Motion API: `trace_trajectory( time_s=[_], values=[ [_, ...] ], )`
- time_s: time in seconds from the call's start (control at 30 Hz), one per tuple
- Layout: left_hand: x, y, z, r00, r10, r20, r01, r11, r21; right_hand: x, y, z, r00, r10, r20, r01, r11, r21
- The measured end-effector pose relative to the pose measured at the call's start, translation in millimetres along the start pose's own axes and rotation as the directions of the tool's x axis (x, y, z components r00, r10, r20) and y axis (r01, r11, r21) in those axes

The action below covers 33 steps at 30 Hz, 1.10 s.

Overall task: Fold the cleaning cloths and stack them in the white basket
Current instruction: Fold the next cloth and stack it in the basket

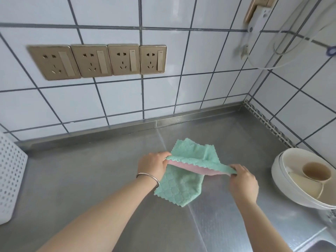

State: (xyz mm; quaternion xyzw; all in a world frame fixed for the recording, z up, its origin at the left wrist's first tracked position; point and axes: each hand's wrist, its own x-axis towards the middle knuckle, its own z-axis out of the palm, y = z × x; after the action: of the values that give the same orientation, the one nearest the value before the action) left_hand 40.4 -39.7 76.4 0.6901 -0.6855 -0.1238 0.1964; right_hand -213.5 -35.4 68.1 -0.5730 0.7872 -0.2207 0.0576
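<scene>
A green cleaning cloth (181,186) with a pink underside lies partly on the steel counter (91,179) in the middle of the view. My left hand (152,165) pinches one raised edge of it at the left. My right hand (243,180) pinches the other end of that edge at the right, so the cloth hangs stretched between them with its pink side showing. The rest of the cloth drapes onto the counter on the near and far sides of that edge. The white perforated basket (11,179) stands at the far left edge, its inside hidden.
A white round appliance (283,190) with a beige cup and a spoon in it sits at the right. The tiled wall with several gold sockets (98,60) rises behind the counter. A sink corner (320,244) shows at the bottom right.
</scene>
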Motion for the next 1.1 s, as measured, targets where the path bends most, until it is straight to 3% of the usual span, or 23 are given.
trace_trajectory(
  time_s=[0.1,0.17,0.3,0.43,0.5,0.63,0.77,0.93,1.0,1.1],
  values=[
    [10,2,-18,0.998,-0.067,-0.017,0.065,0.990,-0.129,14,-15,-24,0.999,-0.025,-0.034,0.025,1.000,-0.015],
    [19,2,-47,0.990,-0.093,-0.107,0.068,0.974,-0.218,27,-36,-51,0.991,-0.090,-0.095,0.094,0.995,0.034],
    [24,-8,-135,0.947,-0.068,-0.315,-0.037,0.948,-0.315,41,-99,-114,0.935,-0.312,-0.169,0.345,0.911,0.226],
    [-2,-40,-224,0.905,-0.025,-0.424,-0.124,0.939,-0.321,33,-163,-153,0.905,-0.396,-0.154,0.422,0.792,0.441],
    [-15,-62,-250,0.912,-0.053,-0.408,-0.083,0.948,-0.309,30,-188,-151,0.887,-0.454,-0.089,0.439,0.766,0.470],
    [-33,-118,-264,0.958,-0.164,-0.234,0.114,0.970,-0.214,22,-231,-109,0.786,-0.571,0.237,0.484,0.806,0.340],
    [-52,-172,-265,0.927,-0.290,-0.240,0.269,0.956,-0.116,1,-266,-65,0.678,-0.628,0.382,0.564,0.778,0.276],
    [-88,-185,-288,0.857,-0.267,-0.440,0.206,0.961,-0.182,-28,-284,-77,0.752,-0.644,0.137,0.492,0.688,0.533],
    [-117,-185,-286,0.851,-0.209,-0.482,0.142,0.975,-0.172,-43,-272,-81,0.726,-0.685,0.071,0.538,0.629,0.561],
    [-166,-189,-262,0.905,-0.104,-0.412,0.062,0.992,-0.113,-65,-241,-60,0.647,-0.761,0.038,0.630,0.563,0.536]
  ],
)
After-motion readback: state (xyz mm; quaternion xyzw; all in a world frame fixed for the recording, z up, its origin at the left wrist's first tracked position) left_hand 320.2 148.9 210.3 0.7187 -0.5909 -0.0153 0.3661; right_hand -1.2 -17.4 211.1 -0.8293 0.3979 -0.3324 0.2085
